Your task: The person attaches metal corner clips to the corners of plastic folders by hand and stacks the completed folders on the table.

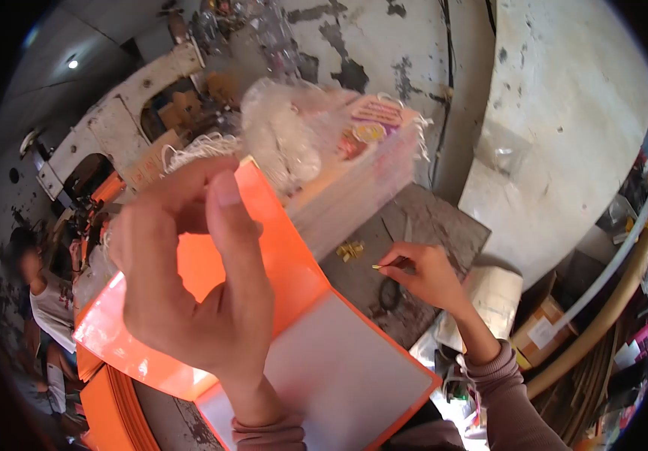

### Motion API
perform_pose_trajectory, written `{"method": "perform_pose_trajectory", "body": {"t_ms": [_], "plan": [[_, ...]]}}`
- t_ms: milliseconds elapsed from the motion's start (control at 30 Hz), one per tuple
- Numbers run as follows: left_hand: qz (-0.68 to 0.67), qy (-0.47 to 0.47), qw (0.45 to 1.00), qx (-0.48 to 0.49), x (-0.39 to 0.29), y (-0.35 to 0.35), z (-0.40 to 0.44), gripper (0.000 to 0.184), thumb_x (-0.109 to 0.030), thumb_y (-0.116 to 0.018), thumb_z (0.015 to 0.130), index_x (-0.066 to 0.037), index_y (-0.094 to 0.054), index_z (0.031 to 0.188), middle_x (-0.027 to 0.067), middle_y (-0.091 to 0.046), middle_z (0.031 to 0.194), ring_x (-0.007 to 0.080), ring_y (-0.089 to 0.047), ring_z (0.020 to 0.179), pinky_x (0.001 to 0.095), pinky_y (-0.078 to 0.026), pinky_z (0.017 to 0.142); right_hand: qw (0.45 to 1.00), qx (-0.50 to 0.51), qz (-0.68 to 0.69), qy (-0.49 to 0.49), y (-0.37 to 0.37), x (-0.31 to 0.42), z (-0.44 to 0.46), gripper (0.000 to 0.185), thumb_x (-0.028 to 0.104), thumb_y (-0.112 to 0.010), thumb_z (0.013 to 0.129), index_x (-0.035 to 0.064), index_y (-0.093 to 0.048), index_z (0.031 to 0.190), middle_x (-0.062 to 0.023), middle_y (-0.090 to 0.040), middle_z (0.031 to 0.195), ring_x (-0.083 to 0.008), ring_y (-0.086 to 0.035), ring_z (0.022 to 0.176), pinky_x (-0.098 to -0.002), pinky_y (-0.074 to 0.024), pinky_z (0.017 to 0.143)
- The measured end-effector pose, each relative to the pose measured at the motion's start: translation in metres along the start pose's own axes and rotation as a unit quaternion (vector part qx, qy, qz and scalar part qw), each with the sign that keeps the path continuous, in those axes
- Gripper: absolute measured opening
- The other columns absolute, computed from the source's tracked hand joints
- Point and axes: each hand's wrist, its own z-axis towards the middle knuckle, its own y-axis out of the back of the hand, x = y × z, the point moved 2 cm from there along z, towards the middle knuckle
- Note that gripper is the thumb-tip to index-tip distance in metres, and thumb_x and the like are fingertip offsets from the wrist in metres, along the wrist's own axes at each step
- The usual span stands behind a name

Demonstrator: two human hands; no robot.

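My left hand [196, 278], large and close to the camera, is closed with thumb and forefinger pinched at the upper corner of an orange folder [286, 248]. The folder stands open, its orange flap raised and a whitish translucent sheet [339, 368] inside its lower half. To the right, my right hand [422, 274] pinches a small gold-coloured metal piece [376, 267] between thumb and forefinger. Several similar gold-coloured pieces [350, 250] lie in a small heap on the worn table [455, 225], just left of that hand. Scissors with black handles [390, 295] lie below it.
Behind the folder is a tall stack of printed packs [369, 180] with a clear plastic bag [279, 135] on top. White string [204, 150] lies at its left. More orange folders [113, 410] are stacked at lower left. A person [53, 304] is at far left.
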Motion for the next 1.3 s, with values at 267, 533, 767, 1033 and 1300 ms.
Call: {"method": "perform_pose_trajectory", "body": {"t_ms": [267, 533, 767, 1033, 1300], "plan": [[-0.222, -0.110, 0.794, 0.555, -0.040, -0.001, -0.141, 0.050, -0.033, -0.071, 0.072, -0.010, -0.056, 0.113, 0.0144, -0.048, 0.111, 0.0312, -0.043, 0.112, 0.0443, -0.036, 0.091, 0.913, -0.145, 0.334, -0.183, 0.001, -0.008, -0.166, 0.014, -0.001, -0.065, 0.081, -0.0007, -0.060, 0.094, -0.0045, -0.062, 0.085, -0.0096, -0.058, 0.077, -0.0231, -0.0476, 0.070], [-0.212, -0.112, 0.722, 0.650, -0.033, 0.018, -0.214, 0.073, -0.047, -0.074, 0.064, -0.013, -0.048, 0.123, 0.0196, -0.033, 0.132, 0.0358, -0.030, 0.128, 0.0643, -0.019, 0.098, 0.867, -0.180, 0.371, -0.279, -0.017, -0.004, -0.225, 0.014, 0.000, -0.065, 0.081, -0.0041, -0.059, 0.093, -0.0087, -0.063, 0.081, -0.0126, -0.061, 0.072, -0.0252, -0.0501, 0.068], [-0.222, -0.106, 0.728, 0.640, -0.031, 0.018, -0.221, 0.066, -0.036, -0.072, 0.064, -0.013, -0.049, 0.122, 0.0150, -0.036, 0.130, 0.0303, -0.032, 0.128, 0.0653, -0.016, 0.098, 0.859, -0.221, 0.370, -0.275, -0.031, -0.003, -0.231, 0.012, 0.000, -0.065, 0.080, -0.0034, -0.061, 0.091, -0.0089, -0.063, 0.078, -0.0134, -0.061, 0.071, -0.0261, -0.0509, 0.067], [-0.221, -0.112, 0.739, 0.626, -0.030, 0.018, -0.224, 0.062, -0.034, -0.069, 0.066, -0.013, -0.049, 0.120, 0.0154, -0.037, 0.129, 0.0305, -0.033, 0.127, 0.0654, -0.018, 0.097, 0.859, -0.230, 0.361, -0.280, -0.033, -0.003, -0.227, 0.011, -0.002, -0.064, 0.081, -0.0039, -0.060, 0.090, -0.0103, -0.064, 0.079, -0.0149, -0.063, 0.071, -0.0267, -0.0519, 0.068], [-0.225, -0.119, 0.740, 0.623, -0.030, 0.018, -0.224, 0.062, -0.035, -0.069, 0.067, -0.011, -0.048, 0.120, 0.0170, -0.037, 0.129, 0.0313, -0.032, 0.128, 0.0657, -0.019, 0.097, 0.862, -0.230, 0.350, -0.285, -0.033, 0.000, -0.228, 0.012, -0.004, -0.062, 0.081, -0.0054, -0.061, 0.093, -0.0115, -0.064, 0.081, -0.0165, -0.064, 0.072, -0.0277, -0.0527, 0.069]]}}
